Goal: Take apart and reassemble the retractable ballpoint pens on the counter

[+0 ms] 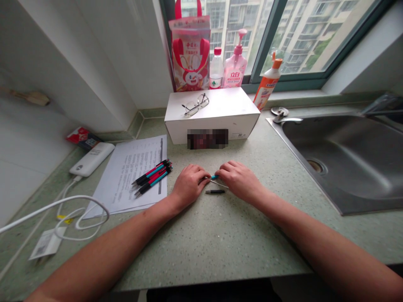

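Just in front of the white box, my left hand (pixel 191 181) and my right hand (pixel 237 178) nearly meet over the counter. Fingertips of both are pinched at a short blue pen barrel (pixel 214 177), most of which is hidden by the fingers. A thin whitish rod (pixel 219 183), like a pen refill, runs from my left fingertips to beneath my right hand; whether it is gripped is unclear. On the counter just below lies a black pen grip section (pixel 215 191) with a pointed tip. Several red and blue pens (pixel 153 177) with black grips lie left of my left hand.
Printed sheets (pixel 126 167) lie under the pens. Farther left are a white power bank (pixel 92 159) and a looped cable (pixel 85 226). Eyeglasses (pixel 197 105) rest on the white box (pixel 214 107). A steel sink (pixel 315 126) is at right; bottles (pixel 235 67) stand behind.
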